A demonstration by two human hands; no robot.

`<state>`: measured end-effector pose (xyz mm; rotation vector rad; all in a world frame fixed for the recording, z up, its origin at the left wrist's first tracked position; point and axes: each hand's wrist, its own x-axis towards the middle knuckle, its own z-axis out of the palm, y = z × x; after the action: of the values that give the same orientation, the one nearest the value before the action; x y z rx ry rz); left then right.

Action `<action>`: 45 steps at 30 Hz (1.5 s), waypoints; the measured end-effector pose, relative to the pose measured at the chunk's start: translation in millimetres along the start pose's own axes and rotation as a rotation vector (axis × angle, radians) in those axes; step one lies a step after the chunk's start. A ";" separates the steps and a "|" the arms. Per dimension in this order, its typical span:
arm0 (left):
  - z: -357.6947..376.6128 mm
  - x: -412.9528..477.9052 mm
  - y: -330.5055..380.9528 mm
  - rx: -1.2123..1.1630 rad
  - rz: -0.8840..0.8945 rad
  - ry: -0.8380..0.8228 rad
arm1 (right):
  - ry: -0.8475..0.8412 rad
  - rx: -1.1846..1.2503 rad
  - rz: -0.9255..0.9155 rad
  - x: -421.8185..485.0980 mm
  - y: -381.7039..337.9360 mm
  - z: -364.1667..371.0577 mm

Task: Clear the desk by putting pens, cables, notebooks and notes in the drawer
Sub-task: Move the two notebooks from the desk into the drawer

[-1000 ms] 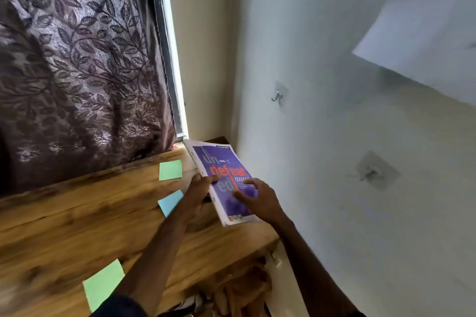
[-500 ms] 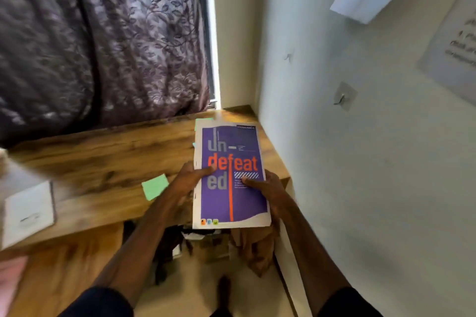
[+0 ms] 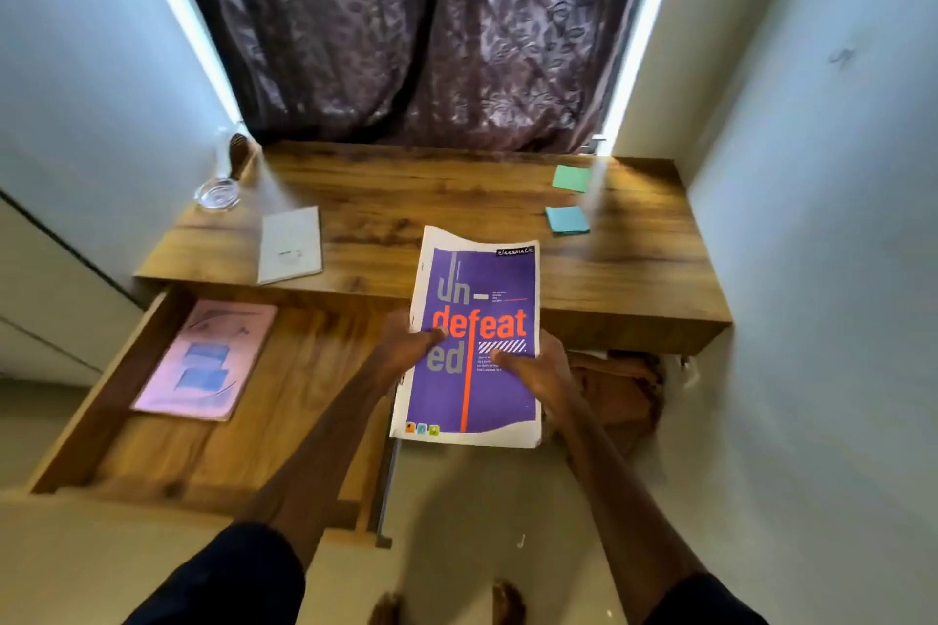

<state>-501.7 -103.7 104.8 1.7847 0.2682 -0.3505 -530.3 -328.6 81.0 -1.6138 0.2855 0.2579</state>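
Note:
A purple notebook (image 3: pixel 482 279) with orange lettering is held in the air in front of the wooden desk (image 3: pixel 457 198). My left hand (image 3: pixel 406 345) grips its left edge and my right hand (image 3: pixel 538 371) grips its lower right side. The open drawer (image 3: pixel 284 396) lies below and to the left, with a pink notebook (image 3: pixel 203 360) inside. On the desk lie a grey-white notebook (image 3: pixel 290 244), a green sticky note (image 3: pixel 571 178) and a blue sticky note (image 3: pixel 567 219).
A glass object (image 3: pixel 217 192) stands at the desk's back left corner. A patterned curtain (image 3: pixel 406 25) hangs behind the desk. Walls close in on both sides. Brown fabric (image 3: pixel 619 386) lies under the desk's right part.
The purple notebook has been lifted off the desk's right end and carried leftward, towards me. The view has swung left, so the open drawer and the pink notebook now show.

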 end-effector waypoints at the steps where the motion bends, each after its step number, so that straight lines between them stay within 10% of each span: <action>1: -15.4 -4.9 -10.0 -0.021 -0.006 0.010 | -0.014 0.023 0.013 -2.2 5.1 16.7; 20: -326.9 -16.9 -190.6 -0.067 -0.293 -0.137 | 0.066 0.121 0.332 0.6 85.5 358.9; 32: -341.7 37.2 -248.1 -0.014 -0.483 -0.196 | 0.056 0.003 0.555 -2.7 119.3 390.7; 45: -358.5 79.1 -260.3 0.484 -0.303 -0.269 | 0.149 0.096 0.449 45.5 116.3 436.7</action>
<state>-489.3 305.9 -81.1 2.1410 0.2779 -0.9274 -523.6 99.6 -70.6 -1.4625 0.7669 0.4592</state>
